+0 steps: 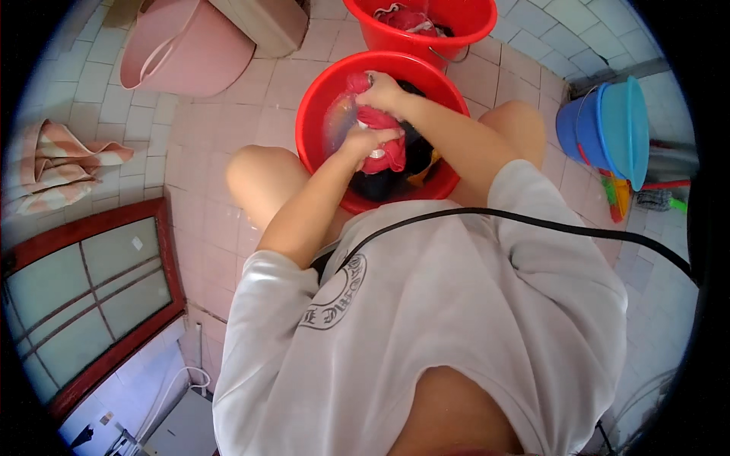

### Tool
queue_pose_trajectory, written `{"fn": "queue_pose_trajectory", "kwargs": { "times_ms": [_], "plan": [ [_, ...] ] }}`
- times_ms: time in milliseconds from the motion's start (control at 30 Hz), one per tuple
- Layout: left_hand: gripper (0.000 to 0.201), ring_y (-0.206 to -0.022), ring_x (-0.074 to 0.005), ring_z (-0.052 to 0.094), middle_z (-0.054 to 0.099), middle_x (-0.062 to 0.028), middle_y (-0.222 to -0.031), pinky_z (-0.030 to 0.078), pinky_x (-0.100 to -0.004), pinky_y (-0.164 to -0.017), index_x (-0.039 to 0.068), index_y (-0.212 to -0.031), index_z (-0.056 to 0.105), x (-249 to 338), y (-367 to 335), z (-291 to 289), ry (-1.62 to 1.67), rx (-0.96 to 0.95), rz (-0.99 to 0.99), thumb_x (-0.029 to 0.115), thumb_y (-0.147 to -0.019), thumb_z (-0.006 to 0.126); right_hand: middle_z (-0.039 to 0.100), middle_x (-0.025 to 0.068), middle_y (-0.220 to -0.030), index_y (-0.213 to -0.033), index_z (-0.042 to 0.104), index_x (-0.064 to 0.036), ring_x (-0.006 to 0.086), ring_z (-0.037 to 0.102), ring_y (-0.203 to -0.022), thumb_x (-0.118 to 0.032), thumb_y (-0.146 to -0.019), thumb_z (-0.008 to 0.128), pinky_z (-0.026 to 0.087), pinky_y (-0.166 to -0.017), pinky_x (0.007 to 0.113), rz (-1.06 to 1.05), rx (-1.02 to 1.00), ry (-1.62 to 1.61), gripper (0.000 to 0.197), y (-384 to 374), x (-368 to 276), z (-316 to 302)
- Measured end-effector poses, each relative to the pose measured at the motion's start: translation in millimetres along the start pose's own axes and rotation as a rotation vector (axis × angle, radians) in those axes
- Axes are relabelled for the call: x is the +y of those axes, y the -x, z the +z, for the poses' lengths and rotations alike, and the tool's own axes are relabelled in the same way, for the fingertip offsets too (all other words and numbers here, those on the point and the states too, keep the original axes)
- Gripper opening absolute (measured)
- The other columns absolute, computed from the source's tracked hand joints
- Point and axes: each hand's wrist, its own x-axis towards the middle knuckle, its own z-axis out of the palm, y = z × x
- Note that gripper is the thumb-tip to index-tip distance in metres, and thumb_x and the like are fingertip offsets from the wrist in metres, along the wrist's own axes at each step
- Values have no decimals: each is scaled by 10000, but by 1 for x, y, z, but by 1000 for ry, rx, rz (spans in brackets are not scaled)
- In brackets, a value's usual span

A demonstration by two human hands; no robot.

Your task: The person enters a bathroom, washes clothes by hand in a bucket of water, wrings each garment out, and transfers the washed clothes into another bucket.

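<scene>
A red round basin [306,114] stands on the floor between my knees, holding water and wet laundry. Over it, a bunched pinkish-red cloth [391,158] is gripped by both hands. My left hand [366,142] is closed around its lower part. Farther from me, my right hand [382,91] has its fingers closed on the upper end of the same cloth. Dark laundry [417,148] lies in the basin beneath and to the right, with a yellow patch showing near the rim. Some of the fingertips are hidden in the folds.
Behind the basin stands a red bucket [365,30] with more laundry. A pink tub [190,57] is at the far left, and blue buckets [601,125] and brushes are on the right. A striped towel [57,163] hangs left. A black cable [532,219] crosses my shirt.
</scene>
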Motion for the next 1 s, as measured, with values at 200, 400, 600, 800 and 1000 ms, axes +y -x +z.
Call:
{"fn": "queue_pose_trajectory", "kwargs": {
  "times_ms": [200,400,600,800,1000],
  "plan": [
    [795,-971,-320,581,581,-221,-1022,459,-397,-796,-26,-1177,412,-16,-12,22,-676,629,149,324,-571,790,513,264,-1086,-1236,379,-20,389,533,-995,-239,-656,705,428,-877,390,-77,278,352,700,21,-4,13],
    [793,-784,-224,620,623,-119,-924,488,-301,-683,-43,-1184,437,1,-10,6,-88,222,223,403,-611,757,409,280,-1230,-1343,219,-52,367,460,-1118,-585,-699,613,369,-944,410,-22,102,544,923,28,-47,-2],
    [567,-679,-223,551,555,-116,-778,464,-319,-593,68,-1038,523,44,22,-9,808,-449,-100,556,-750,553,483,167,-1166,-1393,157,-172,235,529,-987,-711,-771,370,435,-837,355,184,-315,-861,850,31,-42,-71],
    [528,-646,-136,516,503,-35,-796,425,-269,-633,70,-1041,497,55,38,42,1285,-762,91,510,-754,553,527,112,-1173,-1256,427,-142,224,507,-1067,-783,-696,325,387,-938,443,-119,-976,-1697,857,10,19,-20],
    [612,-615,-154,518,504,-44,-785,404,-270,-596,65,-1034,500,45,45,27,1177,-801,207,614,-772,437,501,148,-1206,-1179,469,-79,291,468,-1137,-549,-698,631,372,-967,432,-293,-540,-1223,692,53,-56,-46]
  ]
}}
